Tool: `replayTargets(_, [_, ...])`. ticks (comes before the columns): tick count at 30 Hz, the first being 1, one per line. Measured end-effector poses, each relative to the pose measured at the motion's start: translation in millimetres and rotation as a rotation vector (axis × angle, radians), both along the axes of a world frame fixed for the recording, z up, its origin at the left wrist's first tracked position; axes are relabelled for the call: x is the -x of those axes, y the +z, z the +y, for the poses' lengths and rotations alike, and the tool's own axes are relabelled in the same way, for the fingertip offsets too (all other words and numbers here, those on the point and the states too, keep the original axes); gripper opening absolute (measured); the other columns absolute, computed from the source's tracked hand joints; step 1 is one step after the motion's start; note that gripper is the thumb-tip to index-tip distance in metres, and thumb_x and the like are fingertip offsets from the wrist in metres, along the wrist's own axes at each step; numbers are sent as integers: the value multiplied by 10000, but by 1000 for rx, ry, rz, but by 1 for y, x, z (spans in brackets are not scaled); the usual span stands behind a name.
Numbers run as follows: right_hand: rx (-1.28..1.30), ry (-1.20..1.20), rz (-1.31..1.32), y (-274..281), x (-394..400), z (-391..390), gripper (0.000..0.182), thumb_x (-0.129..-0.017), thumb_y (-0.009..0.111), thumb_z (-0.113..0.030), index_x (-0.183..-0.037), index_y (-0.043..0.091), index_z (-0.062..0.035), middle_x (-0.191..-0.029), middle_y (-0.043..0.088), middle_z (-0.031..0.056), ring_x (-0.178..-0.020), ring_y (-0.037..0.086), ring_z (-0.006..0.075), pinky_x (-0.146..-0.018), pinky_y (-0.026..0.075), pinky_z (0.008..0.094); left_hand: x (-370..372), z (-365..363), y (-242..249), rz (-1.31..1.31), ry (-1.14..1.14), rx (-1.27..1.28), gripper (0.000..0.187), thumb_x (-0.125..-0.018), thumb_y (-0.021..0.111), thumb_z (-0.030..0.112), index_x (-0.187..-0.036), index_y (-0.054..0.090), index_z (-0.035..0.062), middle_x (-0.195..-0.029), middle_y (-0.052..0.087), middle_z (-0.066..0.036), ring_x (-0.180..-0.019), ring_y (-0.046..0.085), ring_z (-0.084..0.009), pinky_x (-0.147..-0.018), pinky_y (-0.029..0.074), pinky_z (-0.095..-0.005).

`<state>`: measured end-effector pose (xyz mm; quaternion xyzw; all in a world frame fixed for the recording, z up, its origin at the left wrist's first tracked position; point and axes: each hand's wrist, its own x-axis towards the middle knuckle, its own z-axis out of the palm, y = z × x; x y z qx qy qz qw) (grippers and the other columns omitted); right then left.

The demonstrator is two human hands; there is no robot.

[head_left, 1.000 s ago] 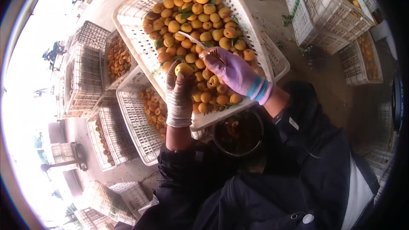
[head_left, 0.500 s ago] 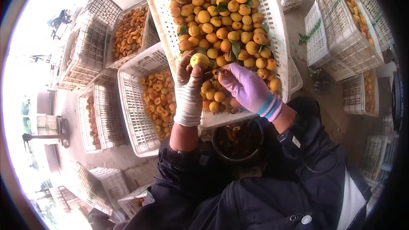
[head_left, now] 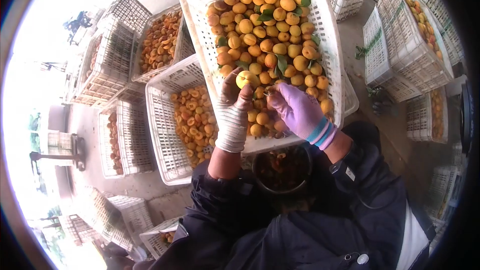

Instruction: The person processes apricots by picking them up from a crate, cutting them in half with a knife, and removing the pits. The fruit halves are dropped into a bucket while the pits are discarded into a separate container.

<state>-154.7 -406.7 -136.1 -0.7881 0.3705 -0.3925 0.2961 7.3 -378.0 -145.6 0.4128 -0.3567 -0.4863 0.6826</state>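
Note:
My left hand (head_left: 232, 102), in a dirty white striped glove, grips a yellow apricot (head_left: 247, 79) between thumb and fingers. Close beside it, my right hand (head_left: 299, 110) wears a lilac glove with a blue-banded cuff. Its fingers are pinched together round something small and thin, mostly hidden by the fingertips. Both hands are over the near part of a white plastic crate (head_left: 201, 42), which holds many whole apricots (head_left: 280, 50) and a few green leaves.
A crate of halved apricots (head_left: 192, 115) stands to the left, with another crate of halves (head_left: 161, 40) behind it. Below the main crate, a dark bucket (head_left: 282, 170) between my legs holds scraps. Stacked crates (head_left: 400, 45) of fruit stand on the right.
The view has shifted slightly, so the crates appear a little lower and further right. My left hand still grips the apricot, and my right fingers remain pinched beside it.

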Motion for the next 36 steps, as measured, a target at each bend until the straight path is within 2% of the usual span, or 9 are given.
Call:
replayTargets(8, [-83,-22,79,0,-7,2,303,-970,558,-352,-878,547,-64,-776,657,149,-728,656,355,-598,512,436,5,6,-1,-120,20,-69,457,-931,677,226,-1292,494,14,-1106,609,-60,-967,598,-152,-903,492,-292])
replayTargets(10, [-39,-38,126,-2,-9,4,291,-961,571,-343,-879,547,-65,-793,659,150,-745,656,359,-607,510,442,-3,1,-17,366,-85,-83,361,-924,661,115,-1237,509,22,-1059,613,-60,-928,603,-157,-859,506,-284])
replayTargets(12, [-6,-49,156,-3,-11,8,281,-955,581,-334,-878,548,-67,-797,658,151,-751,655,360,-610,509,445,-12,-10,-47,-73,-25,-13,323,-883,621,-26,-1180,510,36,-1034,601,-64,-916,601,-163,-815,515,-284])
replayTargets(18, [-1,-44,115,-3,-11,8,271,-954,578,-329,-879,552,-70,-790,654,145,-755,652,362,-620,507,459,-27,-8,-51,108,-159,-81,568,-1003,475,436,-1389,422,22,-1334,536,-132,-1234,513,-273,-1090,364,-432])
replayTargets(28, [-35,-20,209,-4,-8,5,327,-977,521,-384,-890,532,-69,-803,655,159,-751,659,371,-603,509,469,-2,-8,-42,257,-69,-27,551,-944,610,417,-1353,468,76,-1230,562,-76,-1086,565,-205,-950,477,-365])
replayTargets(31, [-38,-15,267,-1,-9,5,303,-972,540,-348,-904,526,-53,-789,643,173,-768,646,391,-628,507,482,-4,-16,-65,-380,159,-4,547,-945,567,504,-1310,500,102,-1152,606,-78,-1008,591,-219,-914,489,-381])
replayTargets(32, [-42,-22,263,-2,-9,4,303,-972,540,-348,-904,526,-53,-789,643,173,-768,646,391,-628,507,482,-6,-15,-64,-385,151,-5,547,-945,567,504,-1310,500,102,-1152,606,-78,-1008,591,-219,-914,489,-381])
replayTargets(34, [25,-40,232,-4,-7,3,342,-976,521,-386,-886,536,-56,-777,660,180,-713,666,368,-566,513,465,-6,-6,-49,277,-140,-70,461,-992,544,377,-1317,438,67,-1091,591,-101,-1001,583,-190,-870,504,-325])
replayTargets(36, [18,-56,234,-4,-5,3,337,-974,525,-382,-891,538,-55,-776,661,179,-714,666,370,-567,512,467,11,3,-21,28,-101,-39,461,-994,541,387,-1295,452,49,-1117,606,-100,-1022,588,-191,-899,496,-327])
